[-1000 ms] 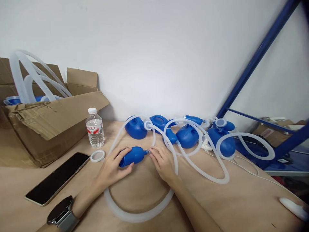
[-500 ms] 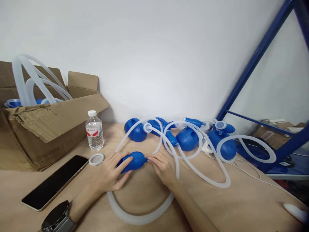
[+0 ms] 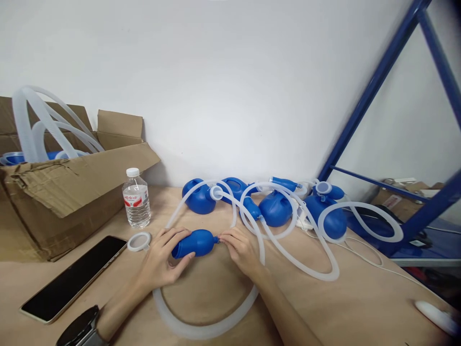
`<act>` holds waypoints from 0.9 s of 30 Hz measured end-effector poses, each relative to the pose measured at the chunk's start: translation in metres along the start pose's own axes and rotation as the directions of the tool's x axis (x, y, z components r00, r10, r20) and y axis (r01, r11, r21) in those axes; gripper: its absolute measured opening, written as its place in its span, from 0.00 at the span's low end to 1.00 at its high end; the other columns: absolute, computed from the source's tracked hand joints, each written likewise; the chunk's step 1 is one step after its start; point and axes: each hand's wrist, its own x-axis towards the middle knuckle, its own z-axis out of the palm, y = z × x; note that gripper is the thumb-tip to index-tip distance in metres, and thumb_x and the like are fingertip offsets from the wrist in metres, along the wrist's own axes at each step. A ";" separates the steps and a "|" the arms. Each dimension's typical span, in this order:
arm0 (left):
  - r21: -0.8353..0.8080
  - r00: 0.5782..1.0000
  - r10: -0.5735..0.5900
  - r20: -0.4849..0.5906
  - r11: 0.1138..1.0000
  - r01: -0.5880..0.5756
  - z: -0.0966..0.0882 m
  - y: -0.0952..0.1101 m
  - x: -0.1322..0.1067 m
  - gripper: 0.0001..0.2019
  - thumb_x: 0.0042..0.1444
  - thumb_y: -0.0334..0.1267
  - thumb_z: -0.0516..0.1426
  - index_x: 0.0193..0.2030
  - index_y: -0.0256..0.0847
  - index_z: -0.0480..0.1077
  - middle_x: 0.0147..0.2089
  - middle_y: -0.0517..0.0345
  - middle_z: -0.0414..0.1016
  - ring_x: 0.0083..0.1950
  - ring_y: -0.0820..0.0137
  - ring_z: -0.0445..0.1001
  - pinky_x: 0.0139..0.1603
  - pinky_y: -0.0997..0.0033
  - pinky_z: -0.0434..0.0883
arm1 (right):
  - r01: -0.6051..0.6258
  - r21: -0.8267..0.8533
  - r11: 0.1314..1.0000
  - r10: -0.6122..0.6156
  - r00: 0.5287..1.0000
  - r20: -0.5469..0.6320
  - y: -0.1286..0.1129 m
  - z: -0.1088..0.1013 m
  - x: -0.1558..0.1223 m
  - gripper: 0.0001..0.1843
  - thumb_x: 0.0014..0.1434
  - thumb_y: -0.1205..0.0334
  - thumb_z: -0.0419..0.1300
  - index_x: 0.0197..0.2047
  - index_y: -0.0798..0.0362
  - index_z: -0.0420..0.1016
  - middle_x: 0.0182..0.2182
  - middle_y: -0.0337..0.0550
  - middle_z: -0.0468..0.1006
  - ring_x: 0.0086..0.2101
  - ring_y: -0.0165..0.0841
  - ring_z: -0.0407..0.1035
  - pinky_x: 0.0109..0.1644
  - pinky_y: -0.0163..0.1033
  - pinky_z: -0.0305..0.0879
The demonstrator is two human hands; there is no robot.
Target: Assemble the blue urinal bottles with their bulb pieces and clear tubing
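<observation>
Right fingers (image 3: 227,236) have moved closer onto the blue funnel (image 3: 200,242).

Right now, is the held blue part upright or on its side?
The blue part is on its side: left hand around its wide end, narrow tip toward the right hand.

Hose (image 3: 201,332) blocks ctr; box (image 3: 82,185), btl (image 3: 137,204) block far L; tbl (image 3: 353,312) free nr R.

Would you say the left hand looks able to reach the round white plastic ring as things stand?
Most likely yes: the round white plastic ring lies uncovered close beside the left hand, though that hand would probably first need to let go of the blue bulb-shaped plastic piece in its fingers.
</observation>
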 end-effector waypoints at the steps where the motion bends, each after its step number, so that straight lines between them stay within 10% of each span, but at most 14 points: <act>1: -0.009 1.000 -0.013 -0.008 1.000 0.013 0.000 0.001 0.001 0.18 0.62 0.41 0.62 0.57 0.42 0.70 0.52 0.48 0.81 0.51 0.57 0.81 0.52 0.58 0.73 | 0.001 -0.005 1.000 -0.001 1.000 -0.001 -0.001 -0.001 0.001 0.14 0.70 0.73 0.54 0.48 0.50 0.80 0.40 0.46 0.83 0.39 0.37 0.77 0.42 0.44 0.77; 7: -0.127 0.954 -0.295 -0.057 0.950 0.286 0.006 0.009 0.003 0.17 0.58 0.50 0.65 0.48 0.43 0.76 0.46 0.52 0.85 0.44 0.58 0.83 0.48 0.61 0.77 | 0.071 -0.096 0.993 -0.072 0.997 -0.008 -0.005 -0.006 0.004 0.17 0.70 0.76 0.52 0.52 0.51 0.79 0.40 0.48 0.83 0.39 0.38 0.76 0.41 0.44 0.77; 12: -0.334 0.740 -0.664 0.111 0.676 0.657 0.006 0.017 0.010 0.22 0.53 0.60 0.63 0.38 0.41 0.78 0.35 0.54 0.82 0.33 0.61 0.80 0.33 0.66 0.77 | 0.074 -0.096 0.993 -0.077 0.997 -0.029 -0.009 -0.003 0.006 0.20 0.70 0.77 0.52 0.53 0.50 0.79 0.39 0.47 0.82 0.39 0.38 0.76 0.41 0.44 0.77; 19: -0.511 0.489 -0.829 0.271 0.306 0.803 0.007 0.019 0.017 0.29 0.46 0.66 0.65 0.35 0.37 0.77 0.26 0.58 0.75 0.20 0.70 0.69 0.18 0.72 0.66 | -0.029 0.010 1.000 0.030 0.997 -0.067 -0.011 0.003 0.006 0.17 0.70 0.73 0.55 0.52 0.48 0.82 0.40 0.46 0.83 0.39 0.38 0.77 0.43 0.44 0.77; 23: -0.529 0.484 -0.825 0.293 0.282 0.801 0.011 0.016 0.014 0.27 0.48 0.65 0.65 0.35 0.38 0.76 0.30 0.57 0.76 0.23 0.68 0.71 0.18 0.72 0.67 | -0.097 0.055 0.994 0.101 0.992 -0.075 -0.009 0.004 0.006 0.14 0.70 0.71 0.57 0.47 0.48 0.83 0.38 0.45 0.84 0.38 0.38 0.78 0.42 0.44 0.77; 27: -0.427 0.628 -0.757 0.179 0.515 0.743 0.010 0.018 0.013 0.24 0.50 0.62 0.65 0.37 0.40 0.78 0.35 0.53 0.81 0.32 0.62 0.78 0.25 0.70 0.74 | -0.140 0.060 0.988 0.142 0.989 -0.041 -0.005 0.001 0.006 0.15 0.69 0.72 0.56 0.46 0.48 0.83 0.39 0.45 0.85 0.39 0.38 0.79 0.43 0.44 0.78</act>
